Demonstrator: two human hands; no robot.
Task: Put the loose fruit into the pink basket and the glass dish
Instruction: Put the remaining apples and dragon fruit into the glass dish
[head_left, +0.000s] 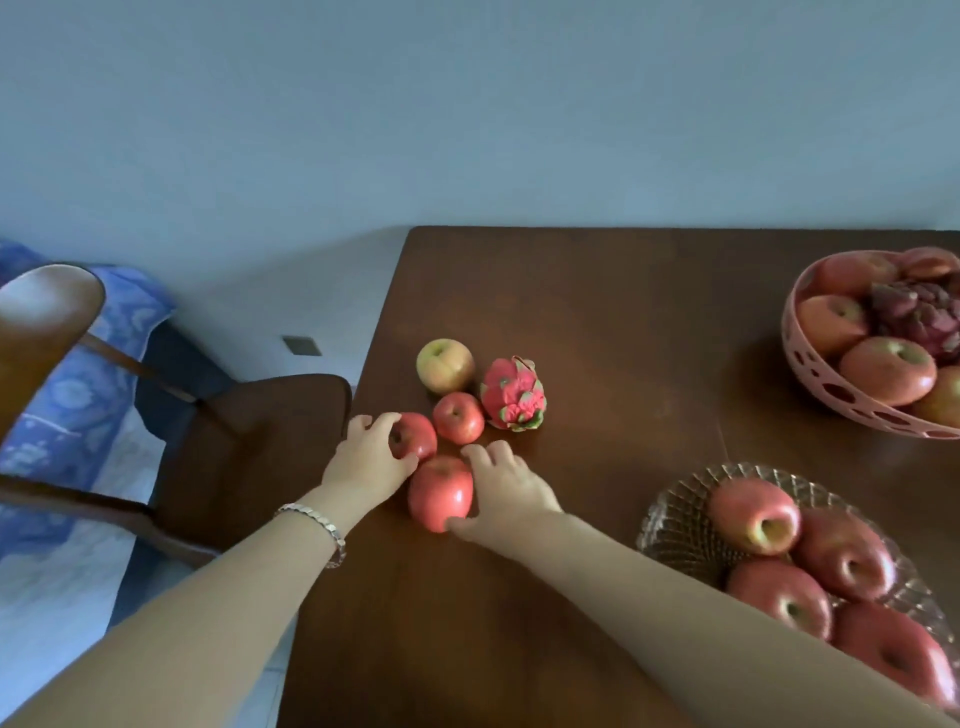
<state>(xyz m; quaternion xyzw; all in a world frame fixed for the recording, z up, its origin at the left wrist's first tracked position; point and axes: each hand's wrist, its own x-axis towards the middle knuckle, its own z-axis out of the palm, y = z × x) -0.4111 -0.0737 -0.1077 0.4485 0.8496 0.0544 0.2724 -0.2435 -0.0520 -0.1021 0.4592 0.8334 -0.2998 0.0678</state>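
Observation:
Loose fruit lies near the left edge of the brown table (597, 312): a yellow-green apple (445, 365), a pink dragon fruit (513, 395), a small red apple (458, 417), a red apple on the left (418, 434) and a large red apple (440, 493) nearest me. My left hand (366, 457) wraps its fingers around the left red apple. My right hand (506, 491) grips the large red apple from its right side. The pink basket (810, 374) at the far right holds apples and a dragon fruit. The glass dish (675, 519) at the near right holds several red apples.
A dark wooden chair (249, 447) stands against the table's left edge. A blue patterned cloth (67, 395) lies behind the chair, and another chair back (41, 322) rises at far left. The table reaches a pale wall at the back.

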